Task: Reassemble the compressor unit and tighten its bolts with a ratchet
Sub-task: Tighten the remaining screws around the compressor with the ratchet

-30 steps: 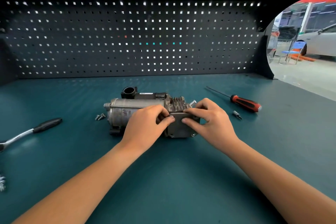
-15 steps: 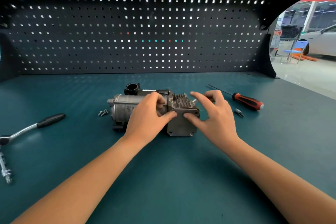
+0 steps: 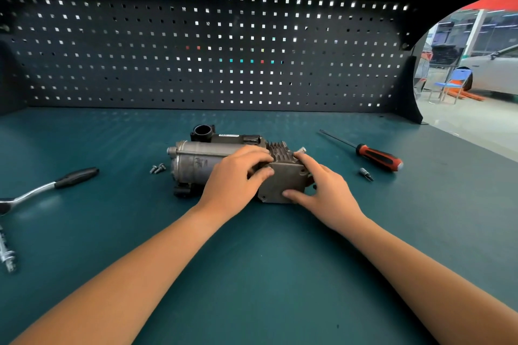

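Dark green bench top (image 3: pixel 252 260) runs back to a black board full of little holes (image 3: pixel 196 50). The compressor unit (image 3: pixel 196 162) lies on its side in the middle of the bench, right under both hands.

The left hand (image 3: pixel 232 179) has its fingers curled over the top of the unit, and its thumb lies on the flat cover plate (image 3: pixel 283 182). The right hand (image 3: pixel 328 190) pinches that plate, with one finger up at the top corner and the thumb down at the bottom edge. The plate sits flat against the unit, between the two thumbs.

Off to the left of the left fingers, just past the round end of the unit, lie some small bolts (image 3: pixel 157 168). The ratchet (image 3: pixel 50 185) is farther left, well apart. Right of the right fingers lies a little bit (image 3: pixel 365 173), then a red and black screwdriver (image 3: pixel 378 158).

The unit is metal, so it is likely heavy and hard and will not bend. Its round body might roll, so one hand should hold it there. With no bolts seen in it, the plate is probably loose and could slip off. Holding it by its edges looks best.
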A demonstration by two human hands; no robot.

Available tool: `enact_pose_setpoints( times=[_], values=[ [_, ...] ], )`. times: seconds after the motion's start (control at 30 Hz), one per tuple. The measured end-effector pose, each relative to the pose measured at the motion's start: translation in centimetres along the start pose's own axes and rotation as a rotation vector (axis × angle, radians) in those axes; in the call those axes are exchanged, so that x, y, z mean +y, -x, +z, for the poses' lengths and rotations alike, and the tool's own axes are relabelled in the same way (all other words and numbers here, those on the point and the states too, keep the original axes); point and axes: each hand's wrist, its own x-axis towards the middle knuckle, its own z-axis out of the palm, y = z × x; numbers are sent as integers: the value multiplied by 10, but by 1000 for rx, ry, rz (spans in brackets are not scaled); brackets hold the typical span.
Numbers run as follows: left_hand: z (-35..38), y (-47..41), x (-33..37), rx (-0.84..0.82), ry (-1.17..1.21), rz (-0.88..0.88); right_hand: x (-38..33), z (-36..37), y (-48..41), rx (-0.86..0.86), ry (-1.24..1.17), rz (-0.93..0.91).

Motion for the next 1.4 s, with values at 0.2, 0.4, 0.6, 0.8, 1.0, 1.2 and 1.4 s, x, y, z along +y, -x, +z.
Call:
enact_pose_setpoints(
  times=[0.2,0.4,0.6,0.8,1.0,1.2,1.4],
  values=[
    [-4,1,0,4,-67,16,-1,-2,-4,63,-105,-9],
    [-30,3,-2,-126,-138,53,-10,-3,7,123,-33,-80],
    [-38,13,-12,-184,-99,61,-22,1,12,111,4,-126],
    [-55,12,-22,-45,-111,120,-17,-7,14,35,-47,-168],
    [-115,20,-110,526,-243,-480,-12,-5,13,25,-82,-138],
    [-108,27,-142,176,-353,-646,-8,-2,13,48,-97,-125],
    [-88,15,-141,-99,-497,-503,-12,-3,16,25,-112,-77]
  ],
)
